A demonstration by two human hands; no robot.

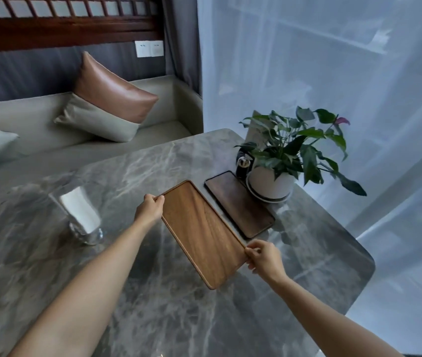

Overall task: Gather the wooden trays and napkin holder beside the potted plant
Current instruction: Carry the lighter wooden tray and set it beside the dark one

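A light wooden tray (202, 233) lies slanted over the marble table (153, 318), held by both hands. My left hand (149, 210) grips its far left corner. My right hand (264, 256) pinches its near right edge. A darker wooden tray (239, 203) rests flat just to the right, touching the saucer of the potted plant (282, 161). A clear napkin holder (81, 212) with white napkins stands apart at the left of the table.
A small black object (244, 163) with a metal part stands behind the dark tray, next to the white pot. A bench seat with a brown-and-beige cushion (109, 99) runs behind the table. Sheer curtains (333, 60) hang at the right, past the table's rounded edge.
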